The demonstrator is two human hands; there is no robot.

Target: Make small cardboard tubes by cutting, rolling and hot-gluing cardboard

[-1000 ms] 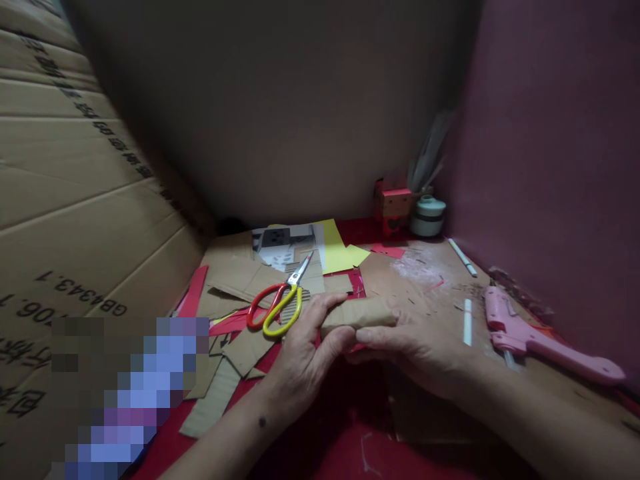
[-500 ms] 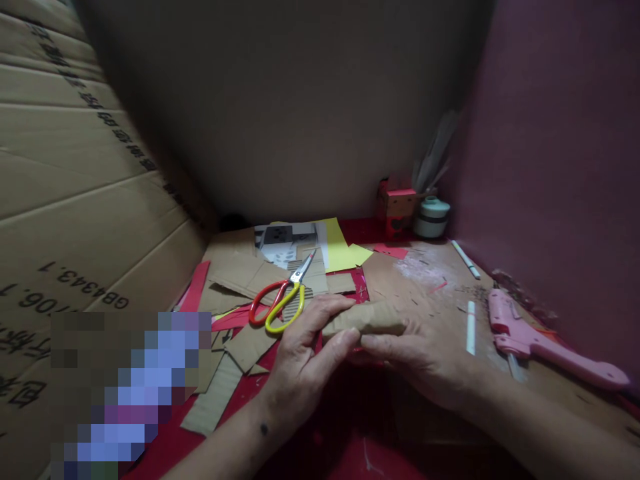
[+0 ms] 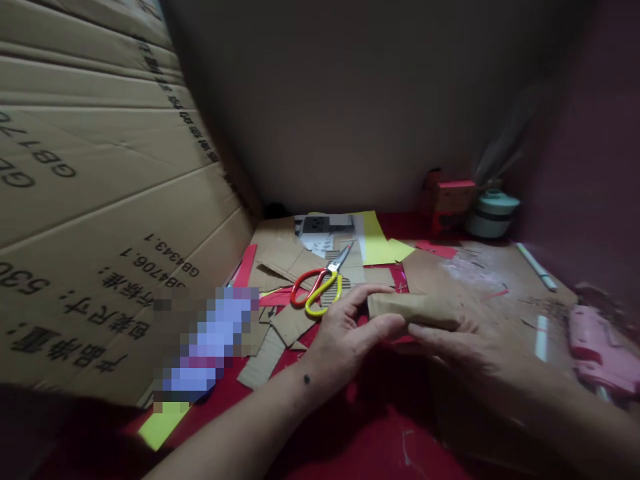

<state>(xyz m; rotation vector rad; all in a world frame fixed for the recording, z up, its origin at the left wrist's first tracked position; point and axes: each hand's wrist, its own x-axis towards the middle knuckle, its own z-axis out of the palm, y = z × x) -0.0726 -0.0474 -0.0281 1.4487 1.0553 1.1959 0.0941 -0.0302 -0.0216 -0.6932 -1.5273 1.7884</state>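
A rolled or bent strip of brown cardboard is held between both hands above the red tabletop. My left hand grips its left end, thumb on the near side and fingers behind. My right hand is closed on its right end, with the far fingers partly hidden by the cardboard. A bit of red shows under the piece, too small to name. Just beyond my left hand lie scissors with one red and one yellow handle, blades partly apart, on cardboard scraps.
A printed sheet and yellow paper lie at the back. A large cardboard panel stands on the left. On the right are a pink glue gun, white sticks, a small red-and-brown box and a pale green pot.
The view has swung left, so everything sits farther right in the picture. Both hands still hold the cardboard, which shows more of its smooth side.
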